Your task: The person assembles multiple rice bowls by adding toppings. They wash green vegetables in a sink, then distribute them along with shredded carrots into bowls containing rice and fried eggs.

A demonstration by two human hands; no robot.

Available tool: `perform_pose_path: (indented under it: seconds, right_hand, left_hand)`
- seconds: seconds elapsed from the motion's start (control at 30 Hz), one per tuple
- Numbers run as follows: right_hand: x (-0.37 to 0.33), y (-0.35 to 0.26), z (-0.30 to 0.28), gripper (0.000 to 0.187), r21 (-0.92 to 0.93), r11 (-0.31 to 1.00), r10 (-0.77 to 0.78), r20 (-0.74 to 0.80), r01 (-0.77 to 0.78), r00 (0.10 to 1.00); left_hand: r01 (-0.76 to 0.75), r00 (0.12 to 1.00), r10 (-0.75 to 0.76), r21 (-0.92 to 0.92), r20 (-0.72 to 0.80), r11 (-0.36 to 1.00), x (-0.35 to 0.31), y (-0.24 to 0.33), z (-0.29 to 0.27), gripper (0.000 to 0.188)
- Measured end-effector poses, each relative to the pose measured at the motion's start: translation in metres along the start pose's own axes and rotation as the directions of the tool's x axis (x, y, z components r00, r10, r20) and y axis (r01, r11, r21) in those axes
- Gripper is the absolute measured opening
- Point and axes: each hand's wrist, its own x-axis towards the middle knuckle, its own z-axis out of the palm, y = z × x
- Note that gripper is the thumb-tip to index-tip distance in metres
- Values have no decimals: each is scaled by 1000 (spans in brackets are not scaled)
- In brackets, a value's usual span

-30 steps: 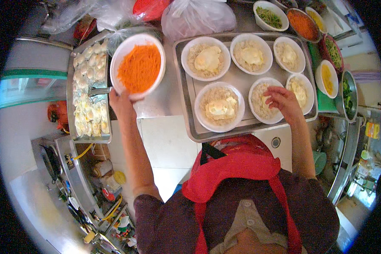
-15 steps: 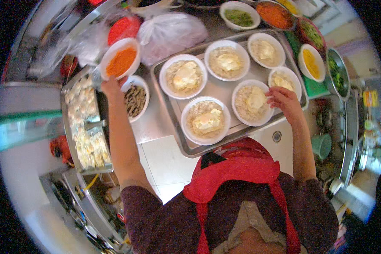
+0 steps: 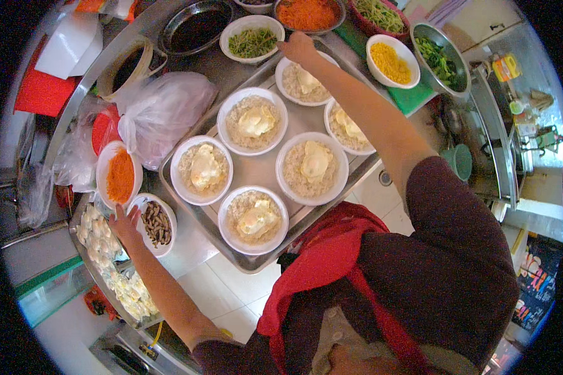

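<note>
My right arm stretches across a metal tray [image 3: 191, 219], with my right hand [image 3: 299, 49] closed at the right rim of a white bowl of chopped greens [image 3: 253, 44]. Its fingertips are partly hidden. My left hand [image 3: 126, 226] has its fingers apart beside a white bowl of orange shreds [image 3: 120, 176] and a white bowl of sliced brown mushrooms [image 3: 156, 224]. On the tray stand several white bowls of rice, each topped with a fried egg, such as the nearest bowl [image 3: 254, 220]. My right forearm partly covers the rightmost rice bowl [image 3: 350, 128].
A tray of fried eggs [image 3: 128, 290] lies at the left. Behind it are a clear plastic bag [image 3: 162, 115] and a dark pan [image 3: 195, 26]. Along the far right stand carrot shreds [image 3: 306, 14], a yellow-filled bowl [image 3: 391, 61] and a metal bowl of leafy greens [image 3: 438, 61].
My right hand has left a rice bowl's rim and reached far across to the greens bowl. My left hand has come off the orange-shreds bowl. The whole view has turned.
</note>
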Motion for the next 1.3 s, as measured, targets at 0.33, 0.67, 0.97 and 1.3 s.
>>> perform_pose_path:
  seconds: [0.33,0.67,0.97,1.3]
  right_hand:
    - [124,76,85,16,-23,962,-261,220,273,940]
    - [-49,-40,-82,17,552,831,-411,529,66,742]
    - [-159,-49,-109,33,122,688,-716,276,715,642]
    - [-271,-105,-72,67,149,362,-895,332,920,298]
  left_hand:
    - [22,996,-24,28,87,999,-199,18,39,49]
    - [-11,901,139,-299,410,954,-284,26,191,70]
    - [386,886,-72,-643,457,661,-349,13,196,55]
    - [186,930,65,-615,362,766,-380,-1,148,70]
